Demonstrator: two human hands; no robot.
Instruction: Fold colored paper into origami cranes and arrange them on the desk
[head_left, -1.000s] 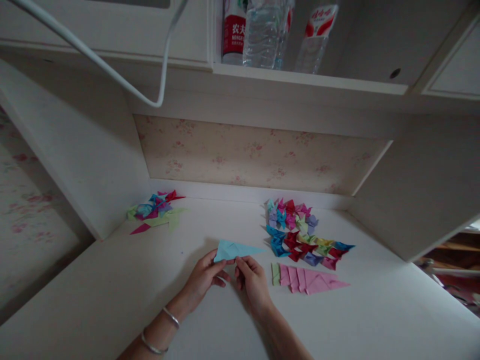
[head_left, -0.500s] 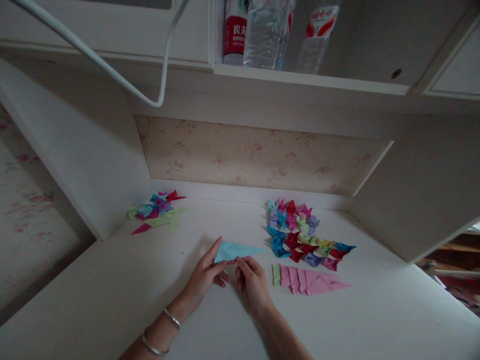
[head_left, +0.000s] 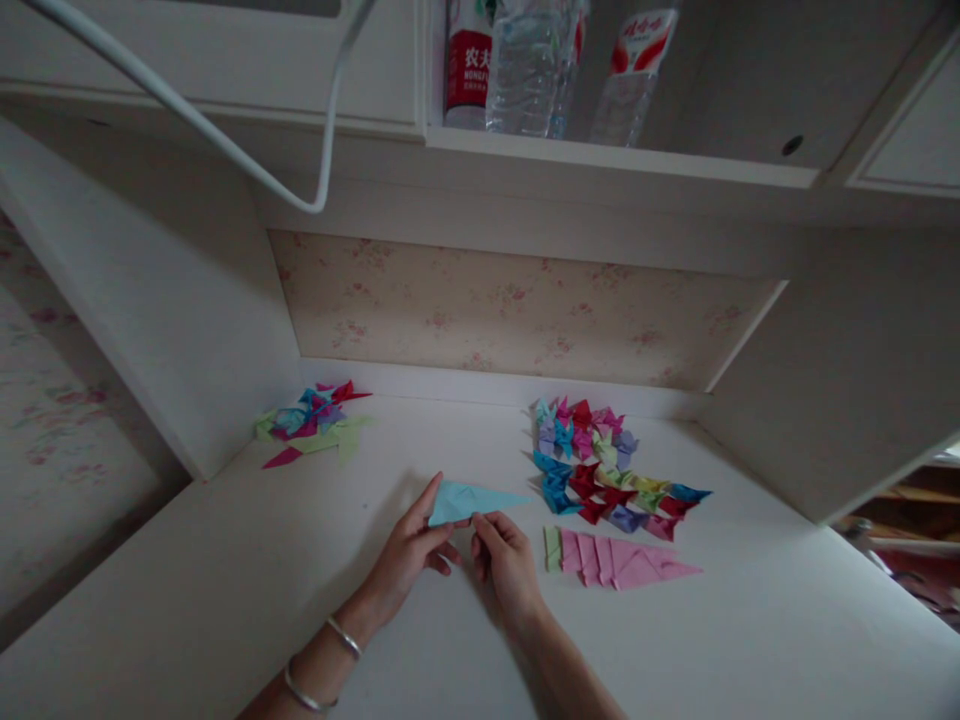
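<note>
A light-blue folded origami paper (head_left: 471,499), long and tapering to a point at the right, is held just above the desk between both hands. My left hand (head_left: 411,548) grips its wide left end, with the index finger along the edge and the thumb at the lower side. My right hand (head_left: 504,560) pinches the lower edge near the middle between thumb and fingertips. To the right lies an overlapping row of folded pink papers (head_left: 634,562), with a light-green folded paper (head_left: 553,549) at its left end.
Colourful folded paper figures (head_left: 592,480) stand in rows at the right on the white desk (head_left: 420,660). Another heap of folded papers (head_left: 315,415) lies at the back left. Plastic bottles (head_left: 525,70) stand on the shelf above. A white curved tube (head_left: 300,205) hangs at upper left.
My left index finger has straightened upward along the paper's left edge since the first frame. Otherwise the hands and the light-blue paper stay nearly still.
</note>
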